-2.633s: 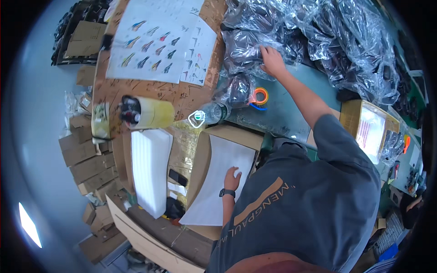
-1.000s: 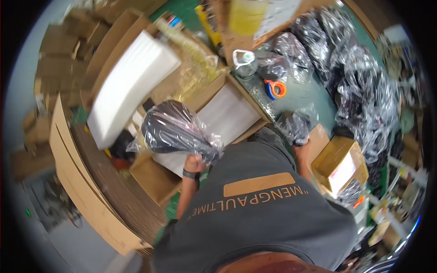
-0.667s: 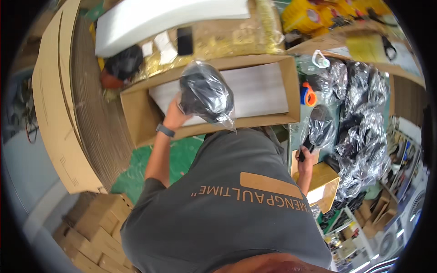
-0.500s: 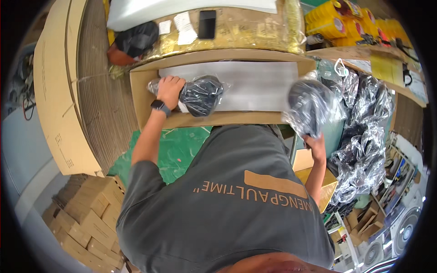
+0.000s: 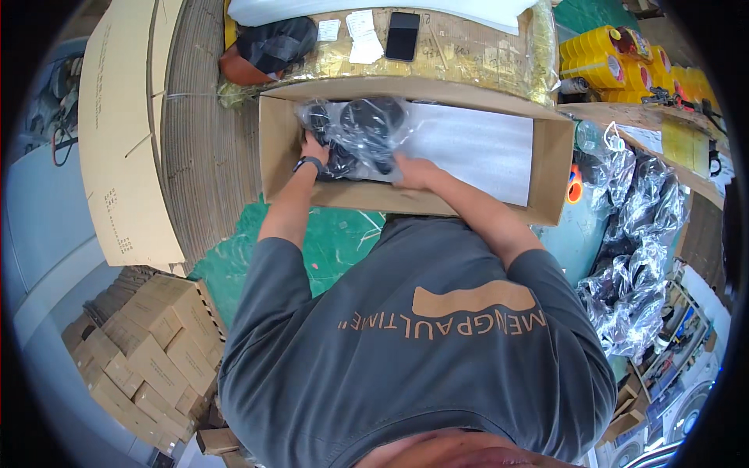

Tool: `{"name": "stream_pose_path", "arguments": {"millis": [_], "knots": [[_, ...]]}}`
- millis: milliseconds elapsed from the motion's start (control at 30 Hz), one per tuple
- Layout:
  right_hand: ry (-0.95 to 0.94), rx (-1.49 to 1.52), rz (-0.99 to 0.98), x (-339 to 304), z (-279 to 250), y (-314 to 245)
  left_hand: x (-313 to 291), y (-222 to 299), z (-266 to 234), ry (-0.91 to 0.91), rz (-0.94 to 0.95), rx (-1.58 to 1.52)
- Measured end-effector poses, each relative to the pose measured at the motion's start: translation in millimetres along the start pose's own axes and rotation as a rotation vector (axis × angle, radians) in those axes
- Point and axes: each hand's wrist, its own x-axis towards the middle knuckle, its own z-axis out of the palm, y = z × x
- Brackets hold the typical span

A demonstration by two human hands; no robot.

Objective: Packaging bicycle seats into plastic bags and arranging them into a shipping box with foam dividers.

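Observation:
A long open cardboard box [image 5: 552, 175] lies before me with a white foam sheet [image 5: 476, 148] inside. At its left end are two black paddle-shaped parts wrapped in clear plastic. My left hand [image 5: 314, 148], with a watch on its wrist, grips the left bagged part [image 5: 340, 161], its fingers partly hidden by plastic. Closed around the narrow near end of the right bagged part [image 5: 373, 119] is my right hand [image 5: 416, 172]. That part's wide round end points away from me and overlaps the left one.
Flat cardboard sheets [image 5: 199, 132] are stacked at left. Behind the box, a taped carton [image 5: 484, 58] carries a phone [image 5: 402, 37], paper slips and a dark bag [image 5: 273, 47]. More plastic-wrapped black parts [image 5: 636, 257] lie at right, below yellow spools [image 5: 597, 66].
My right hand has brought its bagged part from right of the box into the left end, beside the other. My left hand has stayed at the left bagged part. The view has shifted slightly.

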Motion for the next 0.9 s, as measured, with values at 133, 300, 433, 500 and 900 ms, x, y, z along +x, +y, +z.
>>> {"name": "stream_pose_path", "arguments": {"millis": [133,300,433,500,900], "knots": [[-0.632,-0.545,-0.149,-3,-8,-14,-8,-82,5,-0.247,-0.155,0.021],[0.005,0.031,-0.179,-101,-60,75,-37,-67,-25,-0.582,-0.148,-0.524],[0.481,0.637,-0.090,-231,-130,149,-50,-7,-17,-0.617,-0.282,-0.318],[0.910,0.924,-0.035,-304,-155,208,-93,70,-3,-0.450,-0.288,-0.298],[1.502,0.325,0.884,-406,-170,588,-310,426,109,-0.376,0.887,0.086]]}}
